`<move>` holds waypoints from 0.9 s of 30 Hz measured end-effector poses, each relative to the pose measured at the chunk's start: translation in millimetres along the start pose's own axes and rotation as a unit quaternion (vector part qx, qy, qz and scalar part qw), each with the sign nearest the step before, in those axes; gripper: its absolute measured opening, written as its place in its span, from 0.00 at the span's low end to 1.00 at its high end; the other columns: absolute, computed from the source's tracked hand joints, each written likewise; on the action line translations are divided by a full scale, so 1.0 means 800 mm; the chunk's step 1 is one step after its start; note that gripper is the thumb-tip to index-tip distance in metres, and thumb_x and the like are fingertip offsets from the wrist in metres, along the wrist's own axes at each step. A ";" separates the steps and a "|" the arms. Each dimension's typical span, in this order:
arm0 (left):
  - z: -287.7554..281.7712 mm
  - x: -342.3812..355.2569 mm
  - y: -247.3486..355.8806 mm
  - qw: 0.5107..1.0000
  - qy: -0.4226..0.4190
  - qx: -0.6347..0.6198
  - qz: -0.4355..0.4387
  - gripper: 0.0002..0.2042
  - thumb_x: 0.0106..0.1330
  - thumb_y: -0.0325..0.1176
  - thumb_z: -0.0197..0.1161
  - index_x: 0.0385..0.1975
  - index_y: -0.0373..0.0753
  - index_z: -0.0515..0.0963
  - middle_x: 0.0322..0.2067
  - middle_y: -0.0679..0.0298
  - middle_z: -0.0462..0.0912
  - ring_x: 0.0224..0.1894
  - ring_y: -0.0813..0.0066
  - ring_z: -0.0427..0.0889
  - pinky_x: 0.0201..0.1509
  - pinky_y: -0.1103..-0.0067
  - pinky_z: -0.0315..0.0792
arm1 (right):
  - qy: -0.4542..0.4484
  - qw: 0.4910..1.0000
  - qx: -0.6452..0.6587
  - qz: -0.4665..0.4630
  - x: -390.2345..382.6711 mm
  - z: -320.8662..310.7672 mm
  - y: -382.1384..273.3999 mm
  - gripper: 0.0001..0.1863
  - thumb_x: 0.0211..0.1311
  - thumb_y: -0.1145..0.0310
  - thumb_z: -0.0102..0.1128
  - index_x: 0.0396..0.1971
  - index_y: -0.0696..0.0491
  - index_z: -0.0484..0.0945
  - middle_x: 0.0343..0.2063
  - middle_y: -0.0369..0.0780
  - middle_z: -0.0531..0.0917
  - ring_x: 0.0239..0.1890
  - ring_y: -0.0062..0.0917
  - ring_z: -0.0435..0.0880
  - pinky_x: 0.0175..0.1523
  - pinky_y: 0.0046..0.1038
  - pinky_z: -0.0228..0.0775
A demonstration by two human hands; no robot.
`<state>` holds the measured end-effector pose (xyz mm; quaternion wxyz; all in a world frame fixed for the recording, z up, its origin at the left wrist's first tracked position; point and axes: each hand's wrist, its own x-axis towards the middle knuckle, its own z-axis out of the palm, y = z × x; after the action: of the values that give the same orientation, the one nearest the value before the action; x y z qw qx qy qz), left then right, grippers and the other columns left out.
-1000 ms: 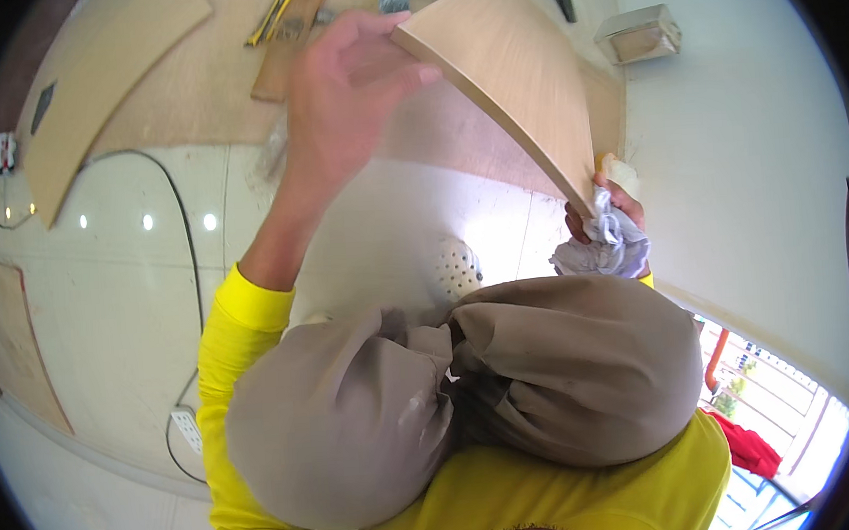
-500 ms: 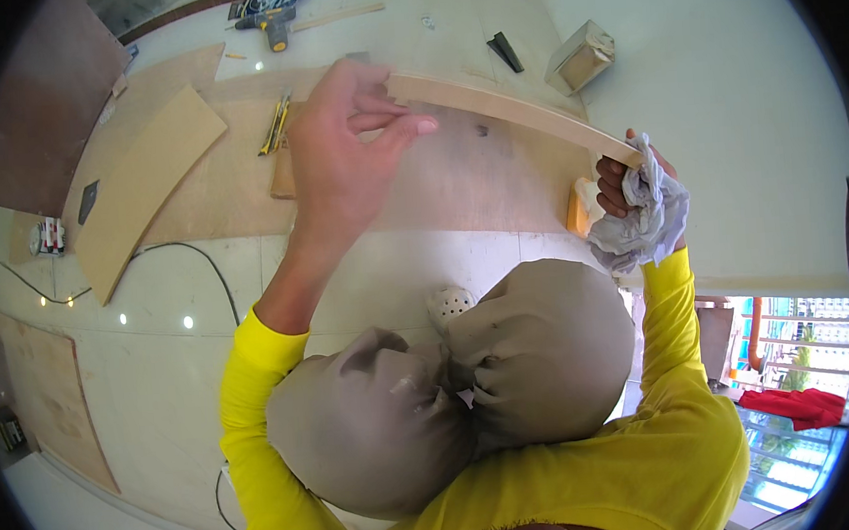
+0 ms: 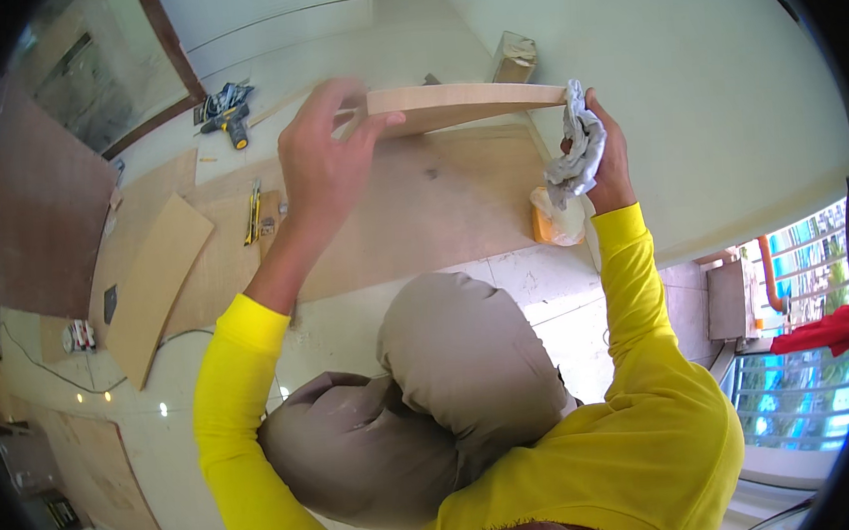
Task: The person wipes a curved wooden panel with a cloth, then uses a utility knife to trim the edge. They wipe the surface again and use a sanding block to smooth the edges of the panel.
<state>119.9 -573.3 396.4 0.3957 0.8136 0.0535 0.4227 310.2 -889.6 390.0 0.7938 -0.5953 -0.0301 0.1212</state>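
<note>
A pale wooden board (image 3: 472, 95) is held up in front of me, its long edge toward me and part of its underside showing. My left hand (image 3: 321, 160) grips the left end, thumb across the near face and fingers mostly behind it. At the other end, my right hand (image 3: 610, 156) is closed around a crumpled grey-white cloth (image 3: 576, 154), which is pressed against the board's end. The cloth hides some of the right fingers. Both forearms are in yellow sleeves, raised ahead of my bent knees (image 3: 473, 345).
A large plywood sheet (image 3: 422, 217) lies on the tiled floor, with a smaller cut board (image 3: 159, 291) at left. Yellow-black cutters (image 3: 252, 214) and a cordless drill (image 3: 232, 127) lie farther off. An orange tub with plastic (image 3: 553, 223) and a box (image 3: 514, 57) stand near the white wall (image 3: 688, 123).
The board has turned from a slant to nearly level, showing more of its underside. My left fingers have closed at its end, and my right hand with the cloth has risen. The view has shifted.
</note>
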 end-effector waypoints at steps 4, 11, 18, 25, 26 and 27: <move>0.016 0.014 0.014 0.997 0.016 0.031 0.069 0.21 0.66 0.34 0.88 0.51 0.33 0.85 0.44 0.60 0.92 0.46 0.69 0.94 0.54 0.69 0.93 | 0.081 0.989 0.070 -0.100 0.000 -0.002 -0.024 0.12 0.86 0.59 0.61 0.46 0.51 0.84 0.36 0.33 0.86 0.34 0.21 0.83 0.40 0.30 0.78; 0.038 0.046 0.046 0.991 0.045 0.038 0.117 0.19 0.67 0.34 0.88 0.49 0.33 0.85 0.41 0.59 0.92 0.42 0.71 0.92 0.53 0.71 0.91 | 0.108 0.946 0.054 -0.300 0.004 0.017 -0.031 0.11 0.82 0.69 0.70 0.54 0.59 0.85 0.46 0.38 0.90 0.44 0.21 0.88 0.50 0.26 0.84; 0.035 0.039 0.076 0.991 0.069 0.003 0.114 0.17 0.69 0.32 0.87 0.47 0.32 0.85 0.42 0.62 0.90 0.42 0.74 0.90 0.51 0.73 0.91 | 0.134 0.891 -0.065 -0.428 0.034 0.042 -0.034 0.14 0.80 0.68 0.75 0.56 0.61 0.90 0.47 0.39 0.93 0.48 0.21 0.88 0.57 0.27 0.83; 0.019 0.019 0.061 0.993 0.086 -0.029 0.069 0.18 0.72 0.35 0.85 0.49 0.31 0.83 0.42 0.60 0.90 0.42 0.71 0.92 0.47 0.73 0.90 | 0.094 0.848 -0.137 -0.503 0.058 0.108 -0.042 0.13 0.79 0.70 0.75 0.56 0.60 0.92 0.47 0.40 0.94 0.48 0.25 0.91 0.58 0.29 0.84; 0.017 0.017 0.060 0.994 0.090 -0.033 0.060 0.19 0.73 0.37 0.85 0.49 0.31 0.83 0.40 0.58 0.91 0.40 0.68 0.93 0.46 0.72 0.89 | 0.076 0.847 -0.140 -0.507 0.063 0.121 -0.040 0.12 0.79 0.70 0.75 0.56 0.59 0.92 0.47 0.40 0.93 0.48 0.25 0.91 0.58 0.29 0.84; 0.015 0.017 0.058 0.998 0.060 0.015 0.025 0.20 0.73 0.39 0.84 0.49 0.30 0.83 0.37 0.55 0.91 0.38 0.63 0.93 0.45 0.70 0.88 | 0.058 0.846 -0.143 -0.511 0.068 0.134 -0.038 0.12 0.79 0.70 0.75 0.55 0.58 0.93 0.46 0.40 0.93 0.48 0.26 0.91 0.57 0.29 0.84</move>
<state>125.8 -606.8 433.1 0.3689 0.7936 0.0627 0.4797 346.8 -784.7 445.1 0.6496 -0.6087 -0.3012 -0.3417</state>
